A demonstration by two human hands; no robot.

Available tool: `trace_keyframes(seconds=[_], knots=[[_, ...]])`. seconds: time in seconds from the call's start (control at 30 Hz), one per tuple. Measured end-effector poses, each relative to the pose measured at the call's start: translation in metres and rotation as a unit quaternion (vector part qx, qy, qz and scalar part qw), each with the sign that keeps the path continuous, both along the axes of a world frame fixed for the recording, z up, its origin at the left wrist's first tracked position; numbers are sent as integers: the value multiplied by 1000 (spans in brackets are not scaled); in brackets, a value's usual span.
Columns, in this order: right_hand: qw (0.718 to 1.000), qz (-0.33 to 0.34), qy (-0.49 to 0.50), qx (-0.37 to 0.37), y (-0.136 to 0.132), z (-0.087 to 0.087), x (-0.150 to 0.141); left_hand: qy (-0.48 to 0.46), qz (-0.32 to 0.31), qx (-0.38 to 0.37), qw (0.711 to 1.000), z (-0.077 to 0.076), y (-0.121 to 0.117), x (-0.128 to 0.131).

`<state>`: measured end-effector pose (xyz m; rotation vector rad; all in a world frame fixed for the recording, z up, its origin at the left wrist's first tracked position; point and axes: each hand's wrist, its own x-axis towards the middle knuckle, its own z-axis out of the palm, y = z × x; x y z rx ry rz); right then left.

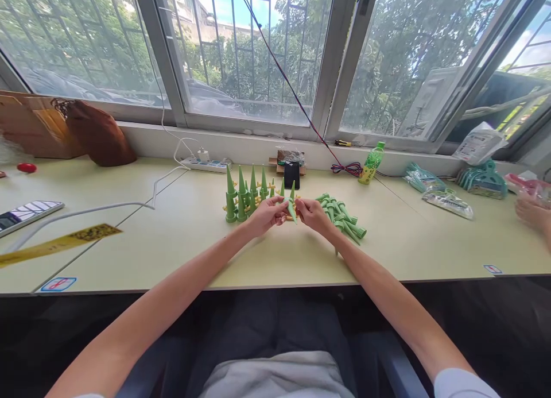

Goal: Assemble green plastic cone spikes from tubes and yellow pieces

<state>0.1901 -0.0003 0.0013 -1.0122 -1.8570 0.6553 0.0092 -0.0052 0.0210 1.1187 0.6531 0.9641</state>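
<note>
A pale green plastic cone (292,211) is tilted with its tip down between my hands. My left hand (267,215) pinches it with thumb and fingertips. On its other side my right hand (313,215) is closed, fingertips close to the cone; what they hold is hidden. Just left of my hands, several green cones (231,205) stand upright in rows on round bases, with small yellow pieces (235,184) sticking out from them. To the right of my right hand lies a heap of loose green cones (341,214).
Behind the cones lie a black phone (291,175) and a small box (275,162). A green bottle (371,163) stands back right, near bundled cable (346,168). A power strip (204,165) and white cord are at back left. Another person's hand (534,211) is at far right.
</note>
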Motion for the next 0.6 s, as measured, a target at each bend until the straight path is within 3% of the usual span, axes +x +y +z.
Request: trace_keyframes(seconds=[0.17,0.33,0.5,0.6], knots=[[1000,-3,8,-10,1,-2,1,19,-1,55,998,-1,0,-1],[998,13,52,-41,4,-6,1,103,31,178,978,-4,0,0],[984,41,128,-119,2,-3,-2,223,113,356,900,-6,-5,3],[982,42,137,-127,-2,1,-3,268,148,416,856,-6,-8,4]])
